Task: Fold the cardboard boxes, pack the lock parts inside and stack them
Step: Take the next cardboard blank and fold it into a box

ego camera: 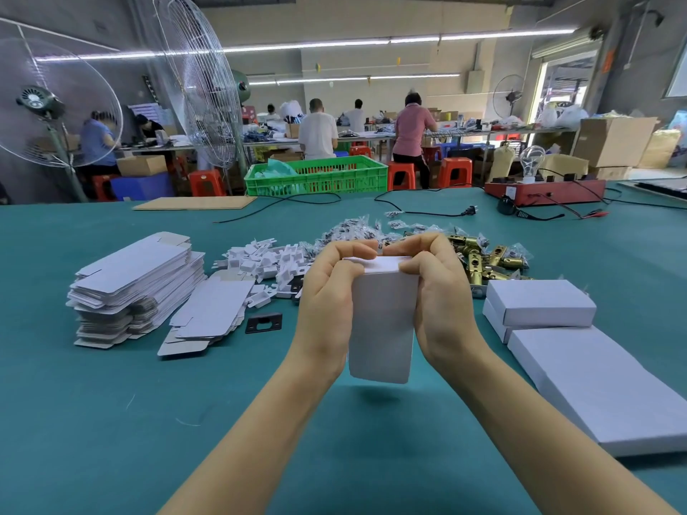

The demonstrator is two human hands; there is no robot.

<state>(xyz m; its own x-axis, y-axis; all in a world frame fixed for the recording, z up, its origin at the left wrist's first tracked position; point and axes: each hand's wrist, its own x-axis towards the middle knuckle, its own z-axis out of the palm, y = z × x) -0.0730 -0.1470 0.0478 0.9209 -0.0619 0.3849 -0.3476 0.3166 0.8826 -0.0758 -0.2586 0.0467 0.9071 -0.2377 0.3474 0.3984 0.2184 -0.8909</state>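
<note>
- A plain white folded cardboard box (383, 321), tall and narrow, stands upright in mid-air at frame centre, above the green table (111, 421).
- The left hand (327, 302) and right hand (438, 299) clasp its sides, fingertips curled over the top flap.
- Flat box blanks (137, 280) lie stacked at left; finished boxes (539, 302) lie at right.

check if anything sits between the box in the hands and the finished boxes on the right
Nothing visible does. The white box is held above the table between the left hand and right hand, and only bare green table lies between it and the stacked boxes.
</note>
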